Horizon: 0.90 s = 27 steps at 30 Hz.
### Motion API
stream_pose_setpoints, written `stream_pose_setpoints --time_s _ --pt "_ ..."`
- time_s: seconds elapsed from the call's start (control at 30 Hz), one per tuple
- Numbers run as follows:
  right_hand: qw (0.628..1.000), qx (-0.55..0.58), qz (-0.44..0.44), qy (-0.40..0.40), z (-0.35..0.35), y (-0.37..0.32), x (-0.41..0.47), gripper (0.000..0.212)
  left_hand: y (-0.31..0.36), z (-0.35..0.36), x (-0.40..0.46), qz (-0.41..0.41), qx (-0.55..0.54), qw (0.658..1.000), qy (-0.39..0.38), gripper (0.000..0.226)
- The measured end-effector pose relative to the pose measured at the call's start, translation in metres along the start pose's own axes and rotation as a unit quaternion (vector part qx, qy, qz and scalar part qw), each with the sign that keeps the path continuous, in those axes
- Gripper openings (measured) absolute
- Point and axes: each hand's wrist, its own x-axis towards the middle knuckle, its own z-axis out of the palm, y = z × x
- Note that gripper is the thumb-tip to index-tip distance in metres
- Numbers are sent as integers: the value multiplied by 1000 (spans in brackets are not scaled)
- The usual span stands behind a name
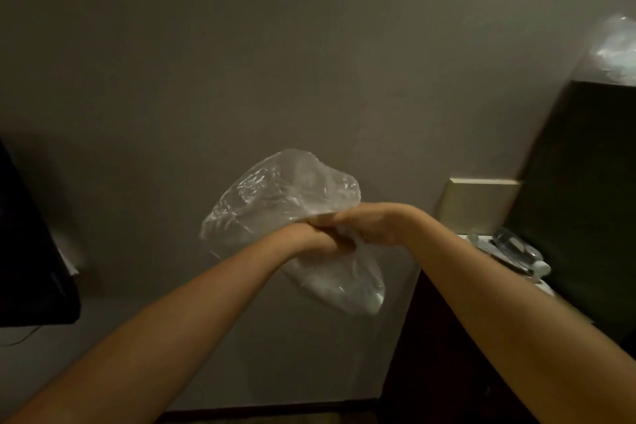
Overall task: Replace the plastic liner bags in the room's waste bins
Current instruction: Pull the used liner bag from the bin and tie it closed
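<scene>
A clear plastic liner bag (285,196) billows in the air in front of the grey wall, at mid-frame. My left hand (323,241) and my right hand (364,225) are held out side by side and touching, each gripping the bag's gathered edge. Part of the bag puffs up above the hands and part hangs down below them. No waste bin is in view.
A dark cabinet (447,354) stands at the right, with a clear plastic bottle (516,246) and small items on top. Behind it rises a dark panel (585,200) with more clear plastic (616,52) above. A black screen (27,251) hangs at the left.
</scene>
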Motion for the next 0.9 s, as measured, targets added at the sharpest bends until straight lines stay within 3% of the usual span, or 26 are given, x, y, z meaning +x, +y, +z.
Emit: stream_pose_setpoints --time_s 0.1,0.17,0.27,0.33,0.43,0.5,0.6,0.67,0.73,0.77,0.83,0.9 --pt "986 7 20 164 6 -1 18 53 6 3 3 -5 -22 998 51 42" --pt "978 35 0 207 5 4 28 40 9 5 -1 26 -12 997 68 36" --pt "965 147 -50 209 -1 11 31 51 2 4 -4 49 -23 995 80 36" --pt "945 256 -92 180 -7 13 28 46 -9 3 -4 52 -47 995 75 34" --pt "905 392 -105 128 -8 8 24 25 -20 0 -9 34 -145 987 56 29" --pt "864 473 -119 125 -5 4 24 32 -24 0 -10 40 -190 980 54 35" --pt "807 553 -148 144 -4 -6 20 30 -27 -3 -15 38 -192 981 10 26" --pt "812 535 -155 174 0 -11 19 30 -31 -7 -18 78 -277 957 -45 41" --pt "820 515 -161 193 8 -16 22 34 -29 -8 -21 120 -412 898 -96 67" --pt "821 509 -162 200 12 -19 26 37 -24 -9 -21 121 -434 888 -89 74" --pt "816 510 -161 220 20 -26 33 43 -15 -3 -12 107 -406 907 -25 76" --pt "799 524 -172 238 24 -31 38 47 -6 4 -5 66 -354 930 69 44"
